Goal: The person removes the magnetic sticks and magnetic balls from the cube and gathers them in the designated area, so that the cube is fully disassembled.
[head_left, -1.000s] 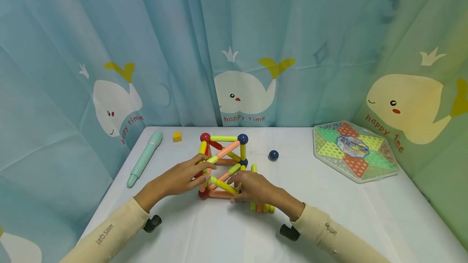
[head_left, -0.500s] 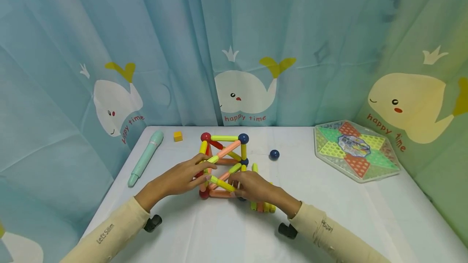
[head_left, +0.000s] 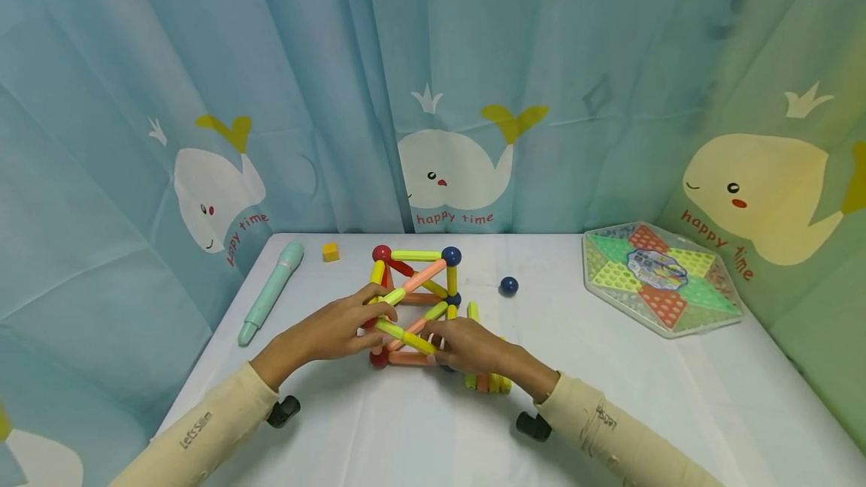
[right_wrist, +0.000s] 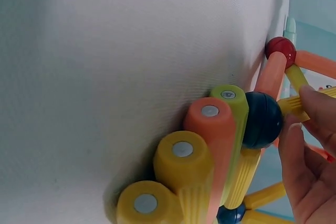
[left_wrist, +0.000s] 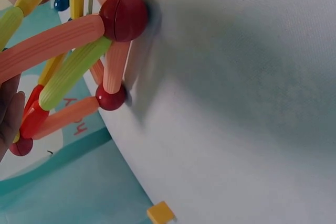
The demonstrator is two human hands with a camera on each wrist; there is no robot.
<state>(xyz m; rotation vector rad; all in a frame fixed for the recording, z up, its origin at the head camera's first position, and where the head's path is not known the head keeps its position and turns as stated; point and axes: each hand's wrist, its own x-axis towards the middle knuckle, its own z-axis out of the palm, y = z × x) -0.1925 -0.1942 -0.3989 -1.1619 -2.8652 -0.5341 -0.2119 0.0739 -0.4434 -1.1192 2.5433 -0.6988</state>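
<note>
A frame of magnetic sticks and balls (head_left: 425,276) stands on the white table, with red balls on its left and dark blue balls on its right. My left hand (head_left: 331,328) holds its left side, fingers and thumb around the near upper corner. My right hand (head_left: 470,344) pinches a yellow magnetic stick (right_wrist: 293,108), which slants up from the near lower blue ball (right_wrist: 262,120). This stick lines up with a lime stick (head_left: 390,328) that reaches to the left fingers. The right hand partly hides the lower right corner in the head view.
Several loose magnetic sticks (right_wrist: 184,156) lie side by side right of the frame. A loose blue ball (head_left: 509,286) and a hexagonal game board (head_left: 656,276) are further right. At the back left lie a mint-green tube (head_left: 273,293) and a yellow cube (head_left: 330,252).
The right hand has shifted slightly, so its fingers bunch closer on the yellow stick. The lime stick's left end has moved left and up to the left fingers. The left hand is nearly still.
</note>
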